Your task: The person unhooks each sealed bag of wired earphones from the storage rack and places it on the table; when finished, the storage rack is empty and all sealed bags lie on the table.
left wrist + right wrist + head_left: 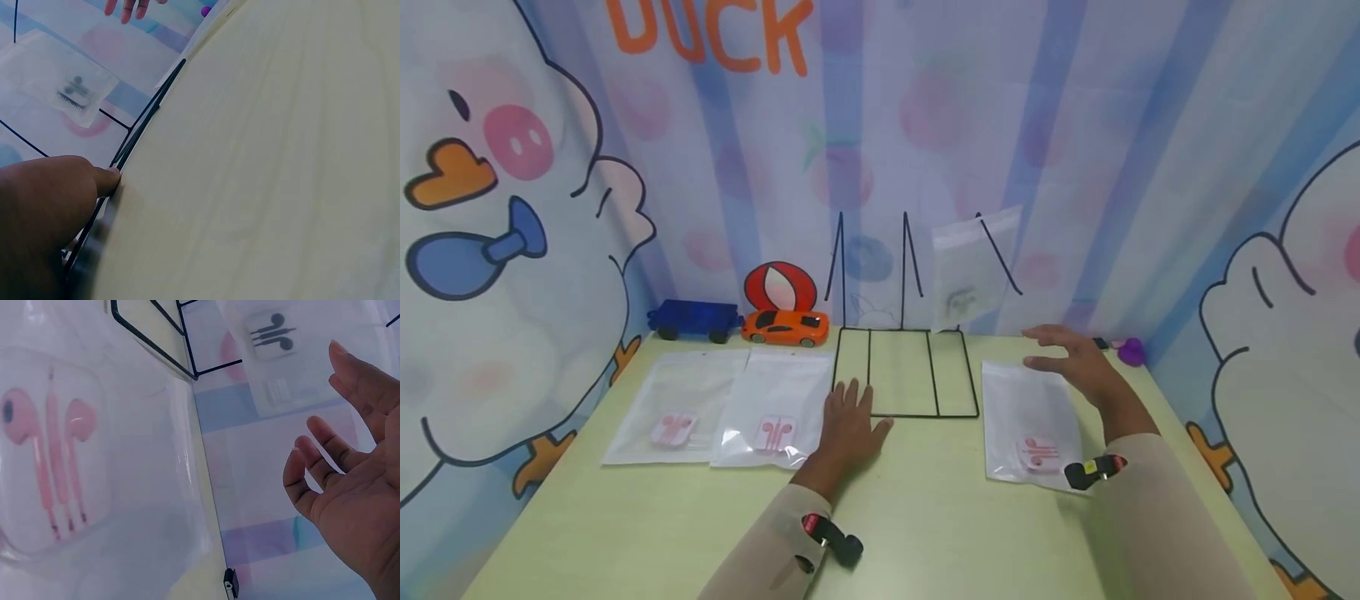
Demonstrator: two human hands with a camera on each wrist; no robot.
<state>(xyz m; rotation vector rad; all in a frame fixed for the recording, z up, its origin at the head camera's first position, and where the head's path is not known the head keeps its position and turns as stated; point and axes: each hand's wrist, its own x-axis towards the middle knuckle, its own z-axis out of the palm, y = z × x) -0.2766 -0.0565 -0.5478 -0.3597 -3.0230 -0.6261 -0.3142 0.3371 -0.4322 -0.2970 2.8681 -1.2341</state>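
My left hand (847,432) rests at the front left corner of a black wire display rack (904,415), fingers straight; in the left wrist view a fingertip touches its wire. From the rack's right hook hangs a frosted zip bag (972,271) with dark earphones (274,334) inside, tilted. My right hand (1078,367) is held in the air right of the hanging bag, fingers apart and slightly bent, with nothing in them. Below it lies a zip bag (1015,408) with pink earphones (55,444) in a clear case.
Two more bags of pink earphones, one left (688,379) and one nearer the rack (793,375), lie on the table (940,517). Behind them stand a blue toy wagon (695,320), an orange toy car (786,327) and a red-and-white ball (780,286). A purple object (1131,352) sits back right.
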